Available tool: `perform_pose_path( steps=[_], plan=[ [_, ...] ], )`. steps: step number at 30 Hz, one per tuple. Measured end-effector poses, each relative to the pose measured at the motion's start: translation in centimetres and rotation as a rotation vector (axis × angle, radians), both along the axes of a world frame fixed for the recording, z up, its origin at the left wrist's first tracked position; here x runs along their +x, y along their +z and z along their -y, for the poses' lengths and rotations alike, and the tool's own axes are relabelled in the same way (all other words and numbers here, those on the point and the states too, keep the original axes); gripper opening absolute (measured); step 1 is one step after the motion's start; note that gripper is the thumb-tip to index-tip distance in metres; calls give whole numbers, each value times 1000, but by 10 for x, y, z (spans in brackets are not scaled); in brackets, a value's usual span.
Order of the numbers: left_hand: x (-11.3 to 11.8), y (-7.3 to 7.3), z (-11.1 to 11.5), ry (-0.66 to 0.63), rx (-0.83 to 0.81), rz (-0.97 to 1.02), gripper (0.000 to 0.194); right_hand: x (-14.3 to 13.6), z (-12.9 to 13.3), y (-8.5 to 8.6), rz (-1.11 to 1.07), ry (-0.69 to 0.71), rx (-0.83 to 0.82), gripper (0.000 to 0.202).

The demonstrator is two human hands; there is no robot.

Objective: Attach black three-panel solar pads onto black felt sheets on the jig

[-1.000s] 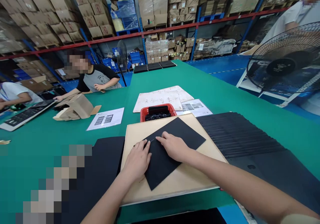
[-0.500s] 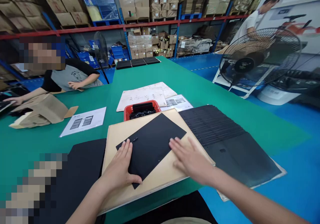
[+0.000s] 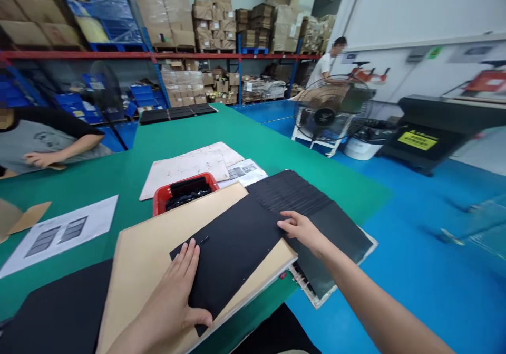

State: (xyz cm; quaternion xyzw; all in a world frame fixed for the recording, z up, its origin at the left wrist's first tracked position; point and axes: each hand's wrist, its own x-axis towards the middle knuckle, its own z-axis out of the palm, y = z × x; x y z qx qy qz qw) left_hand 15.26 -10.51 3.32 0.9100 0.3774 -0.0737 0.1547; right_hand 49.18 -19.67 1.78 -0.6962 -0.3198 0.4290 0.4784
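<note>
A black sheet (image 3: 233,243) with a small slot near its left end lies slanted on a pale tan board (image 3: 150,261). My left hand (image 3: 174,290) rests flat on the sheet's left end, thumb spread away from the fingers. At the sheet's right edge, my right hand (image 3: 302,230) has its thumb and fingers closed on the edge; the fingertips are partly hidden. Just beyond the board's right side lies a fanned stack of black sheets (image 3: 292,193), and the sheet's far right corner meets it visually.
Behind the board sits a red basket (image 3: 160,198) of black pieces. White boards (image 3: 182,169) and printed sheets (image 3: 75,230) lie on the green table (image 3: 253,137). More black sheet material (image 3: 59,306) is at left. A co-worker (image 3: 47,137) sits at far left; a floor fan (image 3: 328,114) stands right.
The view has swung right. My right hand has gone from lying spread beside the sheet to closing on its right edge. My left hand stays flat on the left end.
</note>
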Motion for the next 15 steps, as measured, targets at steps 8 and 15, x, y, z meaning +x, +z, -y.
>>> perform_pose_path(
  steps=[8,15],
  plan=[
    [51,-29,12,-220,66,211,71,63,69,-23,-229,-332,81,42],
    [49,-16,14,-213,67,385,76,159,156,-40,-191,-599,26,39]
  ],
)
